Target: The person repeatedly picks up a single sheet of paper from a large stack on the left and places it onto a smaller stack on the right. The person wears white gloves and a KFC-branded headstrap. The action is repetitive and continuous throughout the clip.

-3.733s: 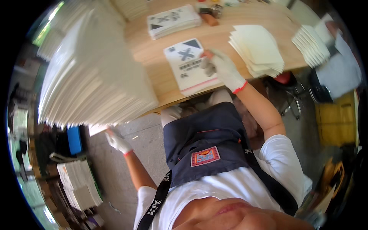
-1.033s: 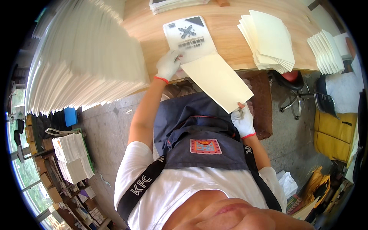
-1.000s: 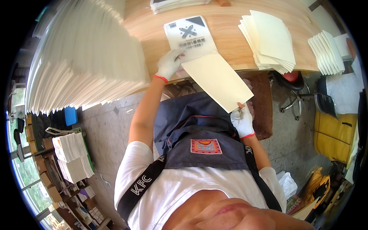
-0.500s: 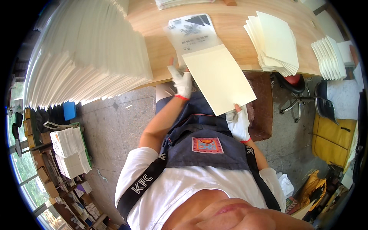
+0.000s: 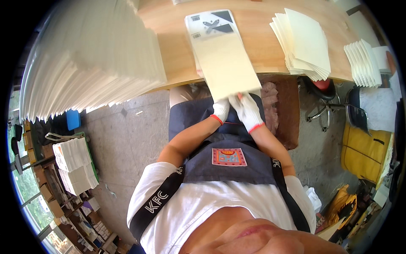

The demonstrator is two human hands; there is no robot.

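A cream sheet or thin pad of paper (image 5: 226, 63) lies lengthwise in front of me, its near end past the table edge. Under its far part is a clear plastic bag (image 5: 211, 25) with dark printing; whether the paper is inside it I cannot tell. My left hand (image 5: 221, 111), in a white glove with a red cuff, is at the near left corner, its fingers partly hidden beneath the paper. Beside it, my right hand (image 5: 246, 111), gloved alike, grips the near edge, a bare thumb tip on top.
A tall stack of white paper packs (image 5: 97, 55) fills the table's left side. On the right lie a fanned pile of cream paper (image 5: 306, 44) and a smaller row of packs (image 5: 363, 63). The wooden table's edge (image 5: 182, 84) is close; a wheeled chair (image 5: 323, 93) stands right.
My left hand has moved from the paper's left side to its near edge beside the right hand. The paper has shifted left and away, straightening over the printed bag. My right hand moved left.
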